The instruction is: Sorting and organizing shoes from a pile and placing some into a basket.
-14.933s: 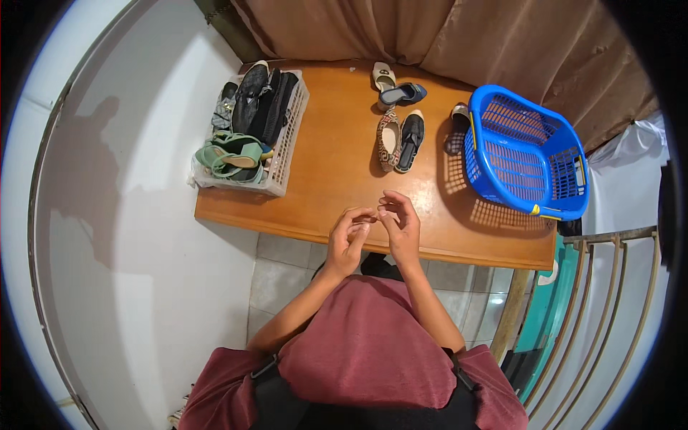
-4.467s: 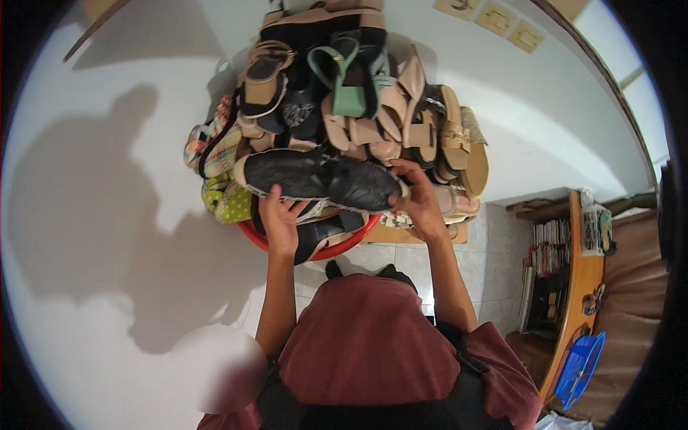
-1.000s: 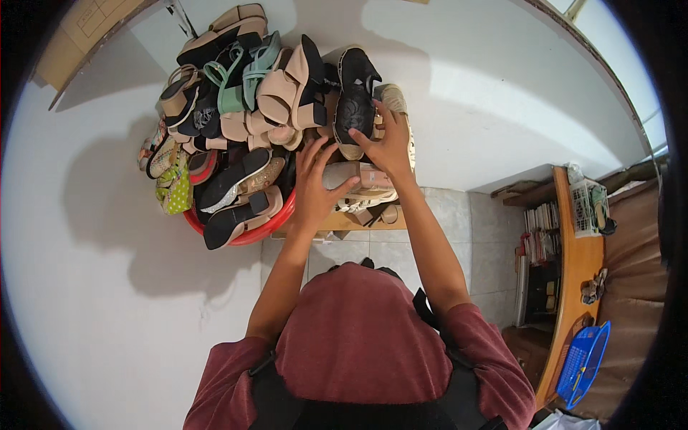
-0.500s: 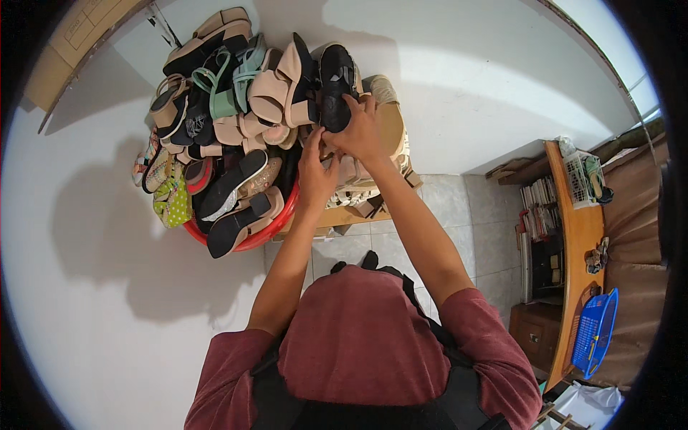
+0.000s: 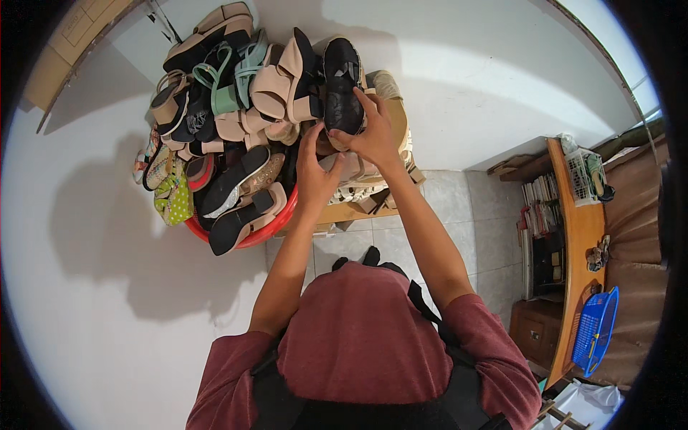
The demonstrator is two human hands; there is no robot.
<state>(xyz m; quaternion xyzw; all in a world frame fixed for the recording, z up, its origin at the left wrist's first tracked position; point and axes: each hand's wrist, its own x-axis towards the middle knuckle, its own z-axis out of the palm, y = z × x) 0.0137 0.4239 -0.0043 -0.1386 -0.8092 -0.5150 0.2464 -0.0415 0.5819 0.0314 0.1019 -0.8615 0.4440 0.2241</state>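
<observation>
A black espadrille-like flat shoe (image 5: 342,82) with a pale edge rests toe-away at the right end of a heap of shoes. My right hand (image 5: 376,136) grips its heel end, thumb at the near tip and fingers along the right side. Just below the heel, my left hand (image 5: 315,172) is raised with thumb and fingers apart; whether its fingertips touch the shoe is unclear. A beige block-heeled shoe (image 5: 290,86) leans beside the black one. Several more sandals and flats, among them a mint green sandal (image 5: 226,97), fill a red basin (image 5: 269,229).
A white wall (image 5: 459,93) rises behind the heap. Under my right hand are stacked shoes and a low wooden board (image 5: 351,213). Off to the right stands a wooden shelf (image 5: 579,265) with books, a white wire basket (image 5: 584,175) and a blue plastic basket (image 5: 596,333).
The black shoe sits slightly farther away and more upright. My right hand has spread a little, its index finger higher along the shoe's side, while the left thumb has moved away from the heel.
</observation>
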